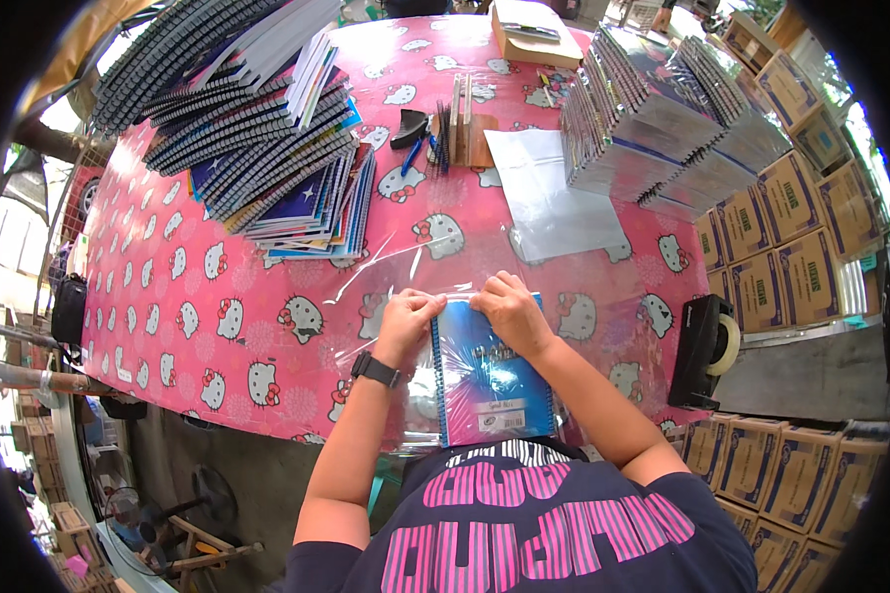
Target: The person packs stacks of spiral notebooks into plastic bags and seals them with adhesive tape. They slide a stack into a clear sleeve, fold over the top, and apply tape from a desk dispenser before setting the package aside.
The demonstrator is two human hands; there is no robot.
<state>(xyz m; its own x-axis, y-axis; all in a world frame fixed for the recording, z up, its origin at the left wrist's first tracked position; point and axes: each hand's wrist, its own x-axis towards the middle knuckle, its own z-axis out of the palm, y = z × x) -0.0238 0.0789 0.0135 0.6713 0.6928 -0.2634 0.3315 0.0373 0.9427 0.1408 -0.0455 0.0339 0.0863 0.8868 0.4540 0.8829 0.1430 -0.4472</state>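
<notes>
A blue spiral notebook (489, 371), tinged pink at its lower left, lies at the near table edge against my body. Clear plastic film (396, 267) spreads shiny and creased around it and over its cover. With fingers closed, my left hand (410, 321) pinches the film at the notebook's top left corner; a dark watch is on that wrist. My right hand (509, 308) is curled at the top edge, its fingers closed on the film there. The fingertips of both hands are close together, partly hiding what they grip.
Tall stacks of spiral notebooks (267, 148) lean at the far left. More wrapped notebooks (653, 128) stand at the far right beside white sheets (554, 193). A black tape dispenser (700, 351) sits at the right edge. Pens, rulers (460, 119) and cardboard boxes (786, 277) are farther off.
</notes>
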